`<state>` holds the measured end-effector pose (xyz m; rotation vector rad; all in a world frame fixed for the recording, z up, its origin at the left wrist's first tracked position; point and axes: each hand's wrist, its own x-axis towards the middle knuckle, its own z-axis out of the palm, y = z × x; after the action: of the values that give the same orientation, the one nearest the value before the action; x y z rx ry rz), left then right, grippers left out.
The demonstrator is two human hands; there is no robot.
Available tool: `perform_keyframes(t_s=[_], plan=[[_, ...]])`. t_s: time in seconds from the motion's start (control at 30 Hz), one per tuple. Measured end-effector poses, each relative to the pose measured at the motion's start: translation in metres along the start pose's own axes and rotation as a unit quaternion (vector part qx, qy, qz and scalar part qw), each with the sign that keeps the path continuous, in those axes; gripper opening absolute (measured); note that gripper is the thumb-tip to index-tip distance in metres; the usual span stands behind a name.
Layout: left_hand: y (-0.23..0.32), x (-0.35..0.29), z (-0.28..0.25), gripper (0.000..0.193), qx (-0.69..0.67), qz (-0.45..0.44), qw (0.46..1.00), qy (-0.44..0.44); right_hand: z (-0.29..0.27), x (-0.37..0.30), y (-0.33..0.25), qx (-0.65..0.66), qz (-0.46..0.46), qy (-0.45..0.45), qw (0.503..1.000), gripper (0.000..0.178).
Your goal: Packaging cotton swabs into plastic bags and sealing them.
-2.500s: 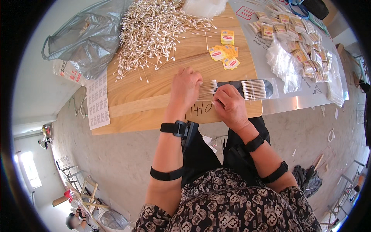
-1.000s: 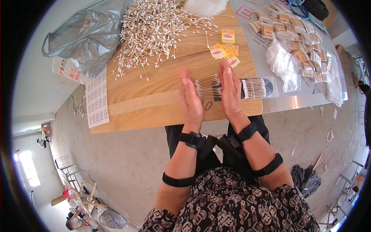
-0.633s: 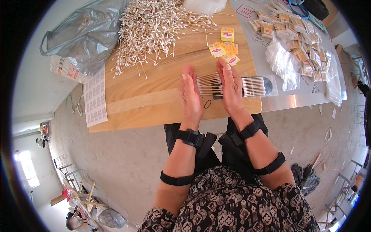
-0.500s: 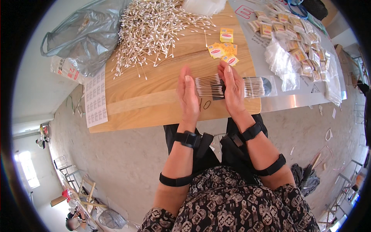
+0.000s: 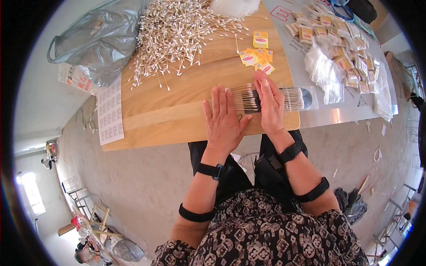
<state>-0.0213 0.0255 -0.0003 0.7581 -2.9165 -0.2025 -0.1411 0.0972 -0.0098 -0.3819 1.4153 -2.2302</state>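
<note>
A row of cotton swabs point(image 5: 244, 98) lies side by side on the table, over a dark strip point(image 5: 256, 101). My left hand point(image 5: 223, 119) is laid palm down with fingers stretched, its fingertips covering the left ends of the row. On the other side my right hand point(image 5: 272, 104) stands on edge with straight fingers, between this row and a second row of swabs point(image 5: 290, 99). That second row sits in or under clear plastic point(image 5: 313, 99) at the table's right edge. What lies beneath my right palm is hidden.
A big heap of loose swabs point(image 5: 171, 35) covers the back left beside a grey plastic bag point(image 5: 100, 42). Yellow cards point(image 5: 257, 56) lie behind my right hand. Filled swab packs point(image 5: 341, 48) and clear empty bags point(image 5: 324, 73) pile up at right. A printed sheet point(image 5: 110, 113) hangs at left.
My left hand has turned from standing on edge to lying flat, its fingertips now over the swabs' left ends. My right hand has shifted slightly to the right.
</note>
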Motion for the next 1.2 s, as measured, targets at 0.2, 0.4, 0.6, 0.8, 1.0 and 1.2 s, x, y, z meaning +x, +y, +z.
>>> perform_keyframes(t_s=[0.2,0.4,0.6,0.8,1.0,1.2], plan=[[-0.012,0.022,0.010,0.057,-0.380,-0.042,0.904,0.190,0.004,0.011,0.002,-0.041,0.002,-0.011,0.999,0.050],[0.001,0.043,0.012,0.050,-0.691,-0.127,0.693,0.162,0.008,0.003,0.007,-0.137,-0.044,-0.003,0.990,0.047],[0.007,0.037,0.015,0.048,-0.737,-0.133,0.636,0.185,0.018,-0.001,0.014,-0.129,-0.086,0.074,0.985,0.034],[0.002,0.022,-0.005,0.052,-0.614,-0.178,0.762,0.103,-0.015,-0.004,-0.010,-0.314,-0.135,-0.044,0.939,0.029],[0.001,-0.001,-0.004,0.074,-0.067,0.062,0.995,-0.043,-0.036,-0.016,-0.026,-0.646,-0.244,-0.277,0.668,0.054],[-0.003,-0.001,-0.002,0.080,-0.061,0.072,0.995,-0.042,-0.035,-0.023,-0.029,-0.676,-0.244,-0.299,0.627,0.069]])
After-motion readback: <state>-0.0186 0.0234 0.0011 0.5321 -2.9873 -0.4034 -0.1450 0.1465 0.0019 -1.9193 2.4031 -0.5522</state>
